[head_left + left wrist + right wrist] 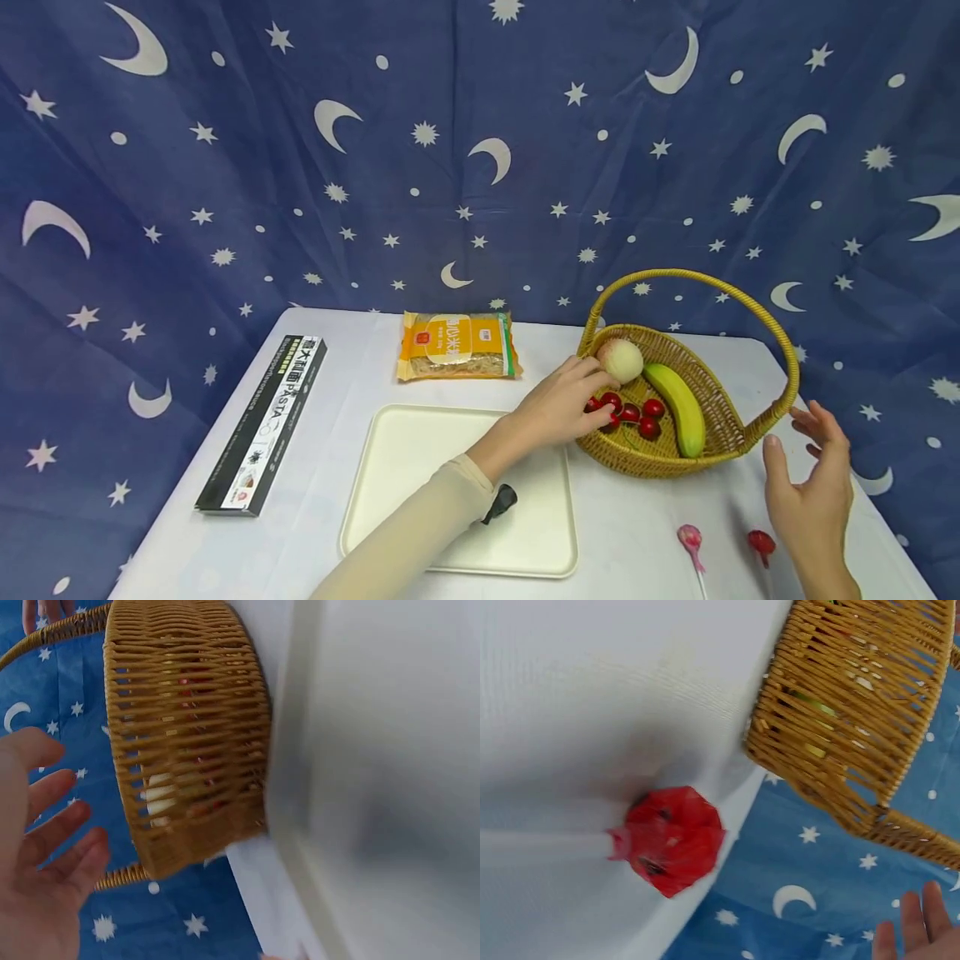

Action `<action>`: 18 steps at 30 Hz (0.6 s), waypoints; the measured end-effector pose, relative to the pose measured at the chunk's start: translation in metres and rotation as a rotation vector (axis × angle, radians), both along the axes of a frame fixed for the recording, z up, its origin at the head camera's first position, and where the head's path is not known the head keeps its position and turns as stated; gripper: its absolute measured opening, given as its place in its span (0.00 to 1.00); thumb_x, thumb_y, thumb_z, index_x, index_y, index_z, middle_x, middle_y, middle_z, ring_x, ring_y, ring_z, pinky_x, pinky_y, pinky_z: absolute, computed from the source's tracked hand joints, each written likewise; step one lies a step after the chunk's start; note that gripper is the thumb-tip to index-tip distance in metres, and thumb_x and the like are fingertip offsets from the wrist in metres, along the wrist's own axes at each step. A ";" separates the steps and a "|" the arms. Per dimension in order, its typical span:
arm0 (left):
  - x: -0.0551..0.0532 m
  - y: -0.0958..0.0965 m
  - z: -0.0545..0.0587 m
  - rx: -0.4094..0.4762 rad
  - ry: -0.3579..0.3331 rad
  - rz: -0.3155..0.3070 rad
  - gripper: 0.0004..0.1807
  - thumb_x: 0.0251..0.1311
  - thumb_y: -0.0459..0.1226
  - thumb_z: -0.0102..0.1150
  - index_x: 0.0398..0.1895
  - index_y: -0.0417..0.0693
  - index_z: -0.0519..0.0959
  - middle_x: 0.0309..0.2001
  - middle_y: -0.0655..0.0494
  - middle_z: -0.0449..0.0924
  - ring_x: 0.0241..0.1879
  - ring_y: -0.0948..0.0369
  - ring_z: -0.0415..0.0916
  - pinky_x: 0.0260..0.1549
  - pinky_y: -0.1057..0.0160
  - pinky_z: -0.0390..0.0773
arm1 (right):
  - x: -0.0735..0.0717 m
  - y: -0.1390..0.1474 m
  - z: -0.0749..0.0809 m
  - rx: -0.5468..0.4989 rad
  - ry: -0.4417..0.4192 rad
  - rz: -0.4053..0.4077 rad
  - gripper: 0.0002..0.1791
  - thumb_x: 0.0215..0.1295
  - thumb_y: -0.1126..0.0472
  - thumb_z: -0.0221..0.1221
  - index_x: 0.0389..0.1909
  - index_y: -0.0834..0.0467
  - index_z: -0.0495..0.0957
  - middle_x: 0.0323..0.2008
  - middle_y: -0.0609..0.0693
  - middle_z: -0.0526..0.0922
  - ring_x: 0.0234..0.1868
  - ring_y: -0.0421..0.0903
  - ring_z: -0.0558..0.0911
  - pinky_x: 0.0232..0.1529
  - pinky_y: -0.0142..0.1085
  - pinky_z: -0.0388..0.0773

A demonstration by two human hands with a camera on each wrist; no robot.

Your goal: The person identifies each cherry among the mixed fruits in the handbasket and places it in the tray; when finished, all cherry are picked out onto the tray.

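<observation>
A wicker basket (731, 417) with a tall handle holds a peach (624, 362), a banana (684, 408) and several red cherries (649, 428). My left hand (570, 400) reaches over the basket's left rim, its fingers loosely bent above the cherries and beside the peach. In the left wrist view those fingers (64, 821) are spread and hold nothing. My right hand (813, 487) is raised to the right of the basket, near the handle's base, with thumb and fingers apart. Below it lie a red lollipop (761, 543) and a pink lollipop (690, 537).
Left of the basket lies a cream tray (405, 467); a black object (501, 503) on it is partly hidden by my left sleeve. Behind stands a yellow noodle packet (459, 346). A black-and-white pasta box (262, 425) lies at the table's left. A blue curtain (420, 167) hangs behind.
</observation>
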State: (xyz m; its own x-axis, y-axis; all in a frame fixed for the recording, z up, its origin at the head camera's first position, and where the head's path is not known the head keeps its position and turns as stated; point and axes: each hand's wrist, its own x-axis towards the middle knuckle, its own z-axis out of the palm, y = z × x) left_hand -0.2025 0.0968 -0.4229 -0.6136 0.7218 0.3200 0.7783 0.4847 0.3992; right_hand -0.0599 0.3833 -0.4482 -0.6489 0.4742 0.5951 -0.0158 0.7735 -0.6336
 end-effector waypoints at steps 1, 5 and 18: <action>-0.001 0.006 0.001 -0.029 -0.013 0.001 0.19 0.75 0.47 0.60 0.64 0.55 0.82 0.65 0.60 0.79 0.60 0.61 0.74 0.59 0.67 0.79 | -0.002 0.001 -0.002 -0.011 -0.014 0.015 0.36 0.75 0.66 0.59 0.80 0.47 0.64 0.70 0.47 0.77 0.65 0.13 0.62 0.66 0.17 0.57; -0.005 0.030 0.003 -0.110 -0.066 0.005 0.21 0.74 0.47 0.62 0.68 0.57 0.81 0.66 0.58 0.78 0.61 0.60 0.76 0.59 0.66 0.80 | -0.008 0.008 -0.010 -0.030 -0.017 0.102 0.30 0.78 0.66 0.58 0.78 0.54 0.68 0.63 0.23 0.73 0.62 0.15 0.66 0.62 0.14 0.61; -0.017 0.087 -0.007 -0.035 -0.419 -0.079 0.19 0.70 0.42 0.69 0.62 0.51 0.84 0.60 0.56 0.88 0.61 0.61 0.84 0.54 0.75 0.78 | -0.014 0.014 -0.012 -0.027 -0.055 0.142 0.25 0.80 0.64 0.57 0.74 0.55 0.73 0.62 0.16 0.70 0.61 0.14 0.66 0.60 0.12 0.62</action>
State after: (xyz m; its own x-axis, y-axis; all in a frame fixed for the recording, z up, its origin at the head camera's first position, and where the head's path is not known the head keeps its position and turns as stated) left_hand -0.2193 0.1837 -0.4295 -0.6280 0.7776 0.0291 0.5874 0.4492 0.6732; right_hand -0.0736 0.3970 -0.4598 -0.7419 0.3904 0.5451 -0.0889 0.7485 -0.6571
